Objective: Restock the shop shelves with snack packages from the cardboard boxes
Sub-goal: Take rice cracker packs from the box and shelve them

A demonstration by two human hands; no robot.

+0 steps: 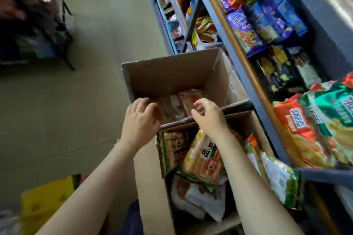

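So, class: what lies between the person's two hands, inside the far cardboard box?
In the head view, snack packages lie between the left hand and right hand.

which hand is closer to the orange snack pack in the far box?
Right. The right hand hovers at the far box's near edge, fingertips just beside the orange snack pack. The left hand is farther left, over the brownish packs.

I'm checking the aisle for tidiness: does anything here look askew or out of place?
Yes. A green-and-white snack package hangs tilted over the near box edge by the shelf rail, looking ready to slip. The packs inside that box lie jumbled.
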